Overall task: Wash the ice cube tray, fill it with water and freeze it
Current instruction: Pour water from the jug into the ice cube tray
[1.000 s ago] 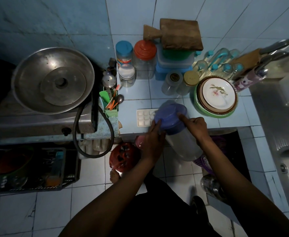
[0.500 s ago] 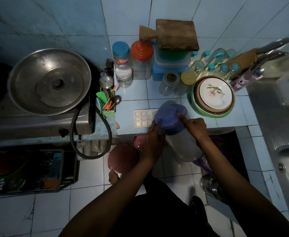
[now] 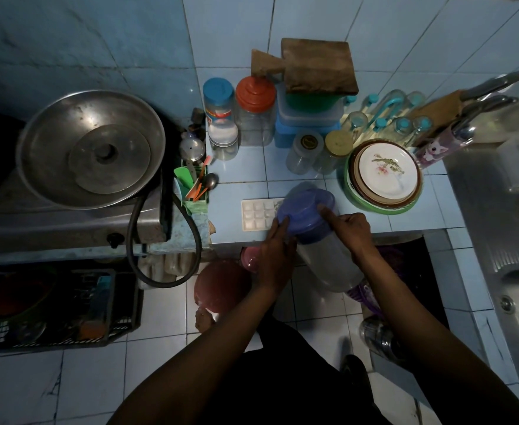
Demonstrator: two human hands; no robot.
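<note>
Lying flat near the front edge of the tiled counter (image 3: 298, 176), the white ice cube tray (image 3: 258, 215) sits just left of both hands, its right end hidden by a jug's blue lid (image 3: 305, 211). The left hand (image 3: 275, 256) and right hand (image 3: 351, 230) grip the clear jug (image 3: 328, 262), fingertips on the lid.

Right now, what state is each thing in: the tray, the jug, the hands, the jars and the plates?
Ice tray: flat on the counter, partly hidden by the jug; water level cannot be told.
Jug: tilted over the tray, blue lid on.
Left hand: holds the jug, fingers at the lid's edge.
Right hand: on the jug, forefinger on the lid.
Jars: upright, lidded.
Plates: stacked.
</note>
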